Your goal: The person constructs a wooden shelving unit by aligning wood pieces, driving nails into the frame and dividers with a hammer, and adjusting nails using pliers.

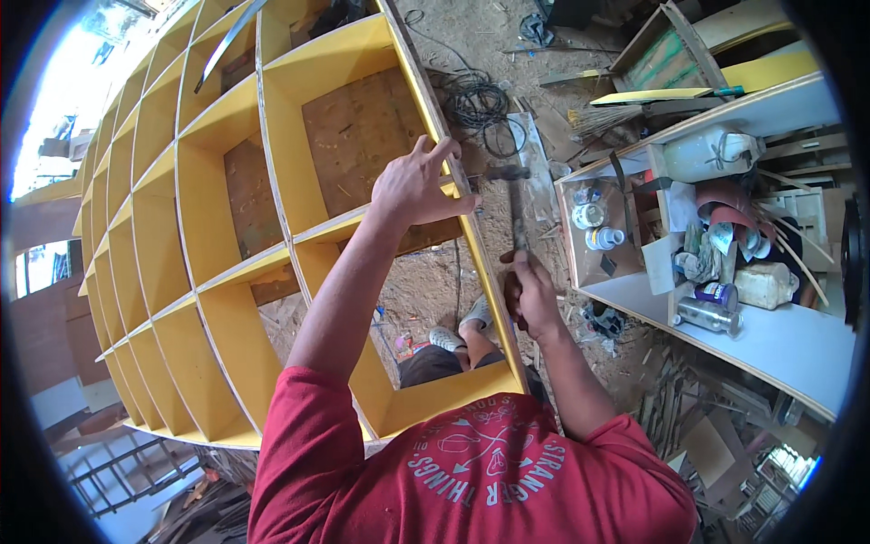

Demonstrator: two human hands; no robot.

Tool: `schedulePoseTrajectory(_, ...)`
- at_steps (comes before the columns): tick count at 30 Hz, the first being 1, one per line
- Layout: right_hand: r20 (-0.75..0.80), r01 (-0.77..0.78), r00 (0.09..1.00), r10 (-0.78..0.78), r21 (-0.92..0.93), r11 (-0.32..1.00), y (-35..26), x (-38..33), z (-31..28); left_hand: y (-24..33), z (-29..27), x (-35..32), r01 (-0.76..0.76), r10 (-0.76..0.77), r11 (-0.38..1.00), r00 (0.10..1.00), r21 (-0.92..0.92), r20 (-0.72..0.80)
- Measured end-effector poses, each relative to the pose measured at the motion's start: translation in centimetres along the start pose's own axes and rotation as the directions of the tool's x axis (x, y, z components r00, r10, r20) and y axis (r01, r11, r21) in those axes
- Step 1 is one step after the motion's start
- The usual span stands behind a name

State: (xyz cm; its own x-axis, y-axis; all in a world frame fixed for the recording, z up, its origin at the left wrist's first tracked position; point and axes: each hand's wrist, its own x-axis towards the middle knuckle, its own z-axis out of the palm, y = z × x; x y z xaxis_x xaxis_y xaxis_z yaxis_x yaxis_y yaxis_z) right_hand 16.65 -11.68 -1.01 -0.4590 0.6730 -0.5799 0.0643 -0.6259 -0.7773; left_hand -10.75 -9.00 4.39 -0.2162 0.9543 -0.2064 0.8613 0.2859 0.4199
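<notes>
A large yellow wooden lattice frame [335, 45] with curved crossing ribs fills the left and middle of the view. My left hand [412, 189] rests on its right-hand edge board, fingers and thumb spread apart over the rim near a corner where a rib joins. Just right of that board, my right hand [533, 297] is wrapped round the handle of a hammer [517, 213]. The hammer's dark head points away from me, beside the board and close to my left thumb. Whether a small nail sits under my left fingers cannot be seen.
A coiled black cable [480, 104] lies on the dusty floor beyond the frame. To the right, an open white wooden box [779, 349] holds jars, a jug and bottles. Wood scraps [671, 403] litter the ground nearby. A long metal strip [227, 45] lies across the ribs.
</notes>
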Motion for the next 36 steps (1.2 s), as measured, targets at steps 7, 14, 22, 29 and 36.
schedulePoseTrajectory(7,-0.207,0.094,0.976,-0.067,0.123,0.988,-0.2,-0.7,0.5,0.1,0.1,0.0,-0.004,0.003,1.000,1.000,-0.023,-0.011)
schedulePoseTrajectory(14,-0.116,0.026,0.993,-0.016,0.090,0.996,-0.8,-0.2,-0.1,0.6,0.1,-0.1,0.002,-0.003,1.000,0.999,-0.016,-0.036)
schedulePoseTrajectory(22,-0.039,0.007,0.999,-0.005,0.037,0.999,-0.8,0.3,-1.5,0.1,0.7,-0.1,-0.054,0.050,0.998,0.991,-0.022,-0.120)
schedulePoseTrajectory(29,-0.039,-0.093,0.995,0.091,-0.063,0.994,0.0,-0.1,0.1,0.6,0.8,0.2,-0.031,0.030,1.000,0.995,-0.007,-0.092)
schedulePoseTrajectory(36,-0.150,0.021,0.989,-0.005,0.103,0.995,-0.4,-0.3,-0.5,0.3,0.8,0.0,-0.008,0.009,1.000,0.996,0.004,-0.087)
